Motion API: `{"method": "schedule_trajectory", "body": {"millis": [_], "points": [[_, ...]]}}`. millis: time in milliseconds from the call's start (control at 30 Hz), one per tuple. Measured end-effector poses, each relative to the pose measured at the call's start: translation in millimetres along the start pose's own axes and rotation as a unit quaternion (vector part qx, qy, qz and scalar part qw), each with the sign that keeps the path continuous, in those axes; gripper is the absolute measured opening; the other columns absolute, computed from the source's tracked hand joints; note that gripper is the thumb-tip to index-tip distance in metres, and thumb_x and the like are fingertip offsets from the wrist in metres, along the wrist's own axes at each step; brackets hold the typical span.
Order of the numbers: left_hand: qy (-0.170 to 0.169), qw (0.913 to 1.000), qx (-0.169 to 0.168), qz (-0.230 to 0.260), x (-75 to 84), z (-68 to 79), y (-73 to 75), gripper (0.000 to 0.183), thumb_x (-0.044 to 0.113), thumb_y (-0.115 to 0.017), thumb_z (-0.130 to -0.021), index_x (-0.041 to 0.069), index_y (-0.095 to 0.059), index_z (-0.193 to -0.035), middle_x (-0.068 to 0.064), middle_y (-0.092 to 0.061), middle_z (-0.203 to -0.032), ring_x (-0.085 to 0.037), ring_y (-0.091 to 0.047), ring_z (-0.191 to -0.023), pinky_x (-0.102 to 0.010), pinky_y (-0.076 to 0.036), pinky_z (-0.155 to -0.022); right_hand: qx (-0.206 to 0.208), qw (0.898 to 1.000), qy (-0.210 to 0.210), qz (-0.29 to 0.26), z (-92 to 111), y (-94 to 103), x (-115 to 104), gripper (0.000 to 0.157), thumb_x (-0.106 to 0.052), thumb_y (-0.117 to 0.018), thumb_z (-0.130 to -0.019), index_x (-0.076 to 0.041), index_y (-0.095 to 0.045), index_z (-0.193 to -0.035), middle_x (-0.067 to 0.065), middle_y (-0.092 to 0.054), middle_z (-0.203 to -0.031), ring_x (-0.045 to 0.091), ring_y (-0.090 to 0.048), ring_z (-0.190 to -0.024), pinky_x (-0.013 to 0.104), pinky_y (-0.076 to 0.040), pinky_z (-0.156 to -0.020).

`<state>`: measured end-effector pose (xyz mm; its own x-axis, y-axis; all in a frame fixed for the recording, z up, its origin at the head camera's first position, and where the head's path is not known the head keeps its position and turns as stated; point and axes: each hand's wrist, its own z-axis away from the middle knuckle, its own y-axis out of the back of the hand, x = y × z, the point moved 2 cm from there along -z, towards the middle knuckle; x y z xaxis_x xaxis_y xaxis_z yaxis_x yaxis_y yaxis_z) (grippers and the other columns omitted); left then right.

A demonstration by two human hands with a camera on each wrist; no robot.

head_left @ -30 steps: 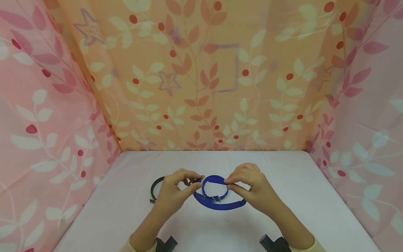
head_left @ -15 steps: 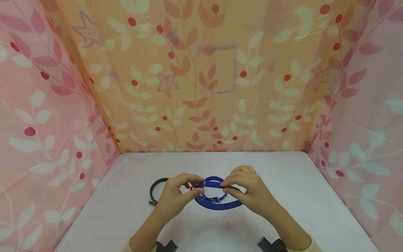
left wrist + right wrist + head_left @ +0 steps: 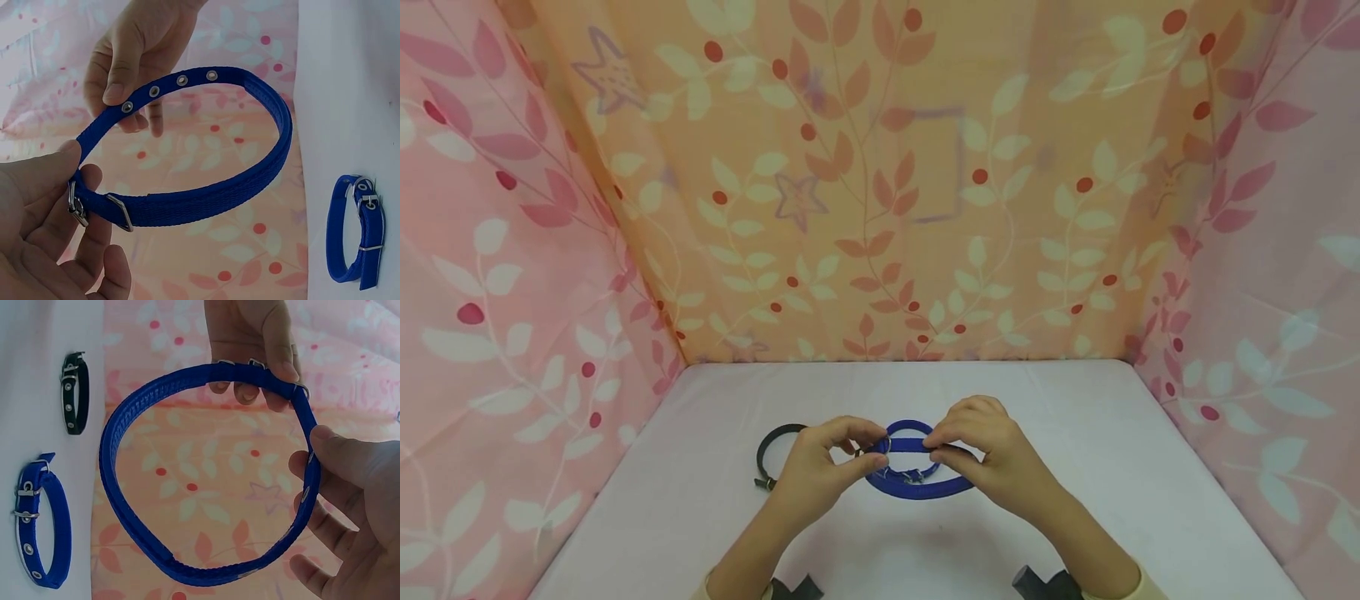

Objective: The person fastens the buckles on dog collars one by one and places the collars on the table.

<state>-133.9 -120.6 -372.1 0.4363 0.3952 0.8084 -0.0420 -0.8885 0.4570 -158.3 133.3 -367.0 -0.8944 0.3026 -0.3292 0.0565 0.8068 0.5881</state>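
Both hands hold a blue collar (image 3: 200, 211) up as a loop, in front of the other collars in the head view. My left hand (image 3: 816, 462) pinches its buckle end between thumb and fingers. A silver buckle (image 3: 76, 209) and a metal keeper loop (image 3: 120, 212) show there; in the right wrist view a metal ring (image 3: 304, 392) does too. My right hand (image 3: 992, 454) pinches the strap part with eyelets (image 3: 182, 80). That strap runs to the left fingertips, which partly hide its end.
A smaller, buckled blue collar (image 3: 62, 531) rests on the white table (image 3: 925, 550), behind the held one. To its left lies a black collar (image 3: 764, 450), partly behind the left hand in the head view. Patterned curtains (image 3: 865, 208) stand around the table.
My right hand has shifted slightly left, towards the left hand. The strap between them now crosses in front of the smaller blue collar. The head view has moved a little.
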Motion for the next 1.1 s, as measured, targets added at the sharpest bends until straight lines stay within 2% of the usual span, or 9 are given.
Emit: {"method": "schedule_trajectory", "body": {"millis": [233,467,533,633,767,967,1100], "points": [[0.01,0.9998,-0.003,0.014,0.0,-2.2,-0.7,0.022,0.021,-0.084,-0.086,0.024,-0.077,-0.107,0.015,-0.073,-0.093,-0.013,-0.066,-0.093,-0.03,-0.055,-0.082,0.019,1.0,0.022,-0.008,-2.1,0.5,-1.7,0.034,-0.006,-0.086,-0.079,-0.025,-0.076,-0.105,-0.017,-0.072,-0.098,0.011,-0.06,-0.101,0.033,-0.038,-0.102],[0.045,0.9985,-0.02,0.023,-0.5,1.3,-5.4,0.024,0.025,-0.085,-0.084,0.032,-0.077,-0.105,0.016,-0.073,-0.095,-0.014,-0.065,-0.093,-0.029,-0.056,-0.079,0.016,0.999,0.018,-0.021,-2.7,-2.8,-7.4,0.033,-0.007,-0.086,-0.079,-0.026,-0.076,-0.104,-0.017,-0.071,-0.098,0.012,-0.058,-0.103,0.036,-0.036,-0.104],[0.047,0.9982,-0.028,0.026,-0.2,1.8,-8.0,0.024,0.027,-0.085,-0.085,0.03,-0.077,-0.107,0.016,-0.072,-0.096,-0.015,-0.065,-0.093,-0.029,-0.057,-0.078,0.015,0.999,0.023,-0.016,-2.8,-4.5,-8.5,0.032,-0.009,-0.087,-0.079,-0.025,-0.076,-0.105,-0.017,-0.07,-0.097,0.012,-0.058,-0.103,0.038,-0.035,-0.105],[0.038,0.9985,-0.032,0.022,0.7,1.2,-10.4,0.025,0.029,-0.084,-0.087,0.03,-0.076,-0.11,0.018,-0.072,-0.103,-0.014,-0.063,-0.097,-0.029,-0.058,-0.08,0.017,1.0,0.025,0.001,-3.0,-6.0,-8.6,0.031,-0.013,-0.088,-0.079,-0.025,-0.076,-0.105,-0.017,-0.069,-0.095,0.012,-0.058,-0.104,0.04,-0.035,-0.105],[0.011,0.9997,-0.021,0.01,2.0,0.6,-10.8,0.025,0.026,-0.083,-0.087,0.033,-0.073,-0.109,0.017,-0.068,-0.11,-0.012,-0.061,-0.102,-0.03,-0.056,-0.084,0.02,1.0,0.014,0.017,-3.3,-7.6,-8.8,0.028,-0.015,-0.088,-0.079,-0.024,-0.076,-0.103,-0.017,-0.07,-0.094,0.01,-0.058,-0.102,0.041,-0.035,-0.105],[-0.009,0.9999,-0.007,0.005,2.5,2.5,-9.3,0.024,0.026,-0.083,-0.087,0.034,-0.072,-0.107,0.016,-0.068,-0.102,-0.012,-0.06,-0.097,-0.03,-0.056,-0.084,0.016,1.0,-0.009,0.016,-1.3,-9.1,-11.1,0.025,-0.019,-0.087,-0.082,-0.023,-0.076,-0.103,-0.018,-0.072,-0.094,0.008,-0.058,-0.1,0.041,-0.035,-0.103],[-0.016,0.9997,0.013,0.014,4.5,3.0,-3.4,0.022,0.025,-0.081,-0.089,0.031,-0.073,-0.109,0.013,-0.069,-0.103,-0.015,-0.062,-0.096,-0.028,-0.057,-0.082,0.003,0.999,-0.027,0.025,-1.0,-4.9,-10.5,0.026,-0.025,-0.086,-0.084,-0.024,-0.075,-0.108,-0.018,-0.071,-0.097,0.009,-0.058,-0.104,0.041,-0.036,-0.104]]}}
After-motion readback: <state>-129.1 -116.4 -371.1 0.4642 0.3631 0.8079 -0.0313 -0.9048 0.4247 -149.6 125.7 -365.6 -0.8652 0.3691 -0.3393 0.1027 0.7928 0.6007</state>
